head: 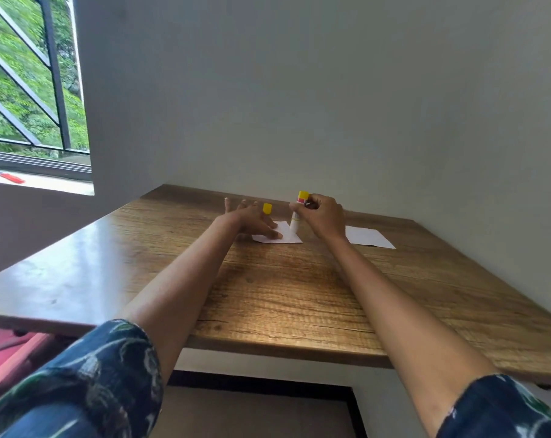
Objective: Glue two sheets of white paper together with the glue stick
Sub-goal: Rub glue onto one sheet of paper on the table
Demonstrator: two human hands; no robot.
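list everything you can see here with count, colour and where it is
paper sheet under the hands: 1, white, table centre, pressed by left hand
second paper sheet: 1, white, right of the first, apart
glue stick: 1, white body, yellow end, tip down on the first sheet
cap: 1, yellow, standing on the table behind the left hand
table: 1, brown wood, against the wall
window: 1, dark bars, upper left
left hand: 1, flat on paper
right hand: 1, grips glue stick

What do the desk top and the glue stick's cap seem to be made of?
Desk top: wood or wood-look laminate; brown grain lines and a soft sheen near the window, which one is unclear. Cap: looks like smooth yellow plastic, uniformly coloured, standing on the desk behind the left hand.
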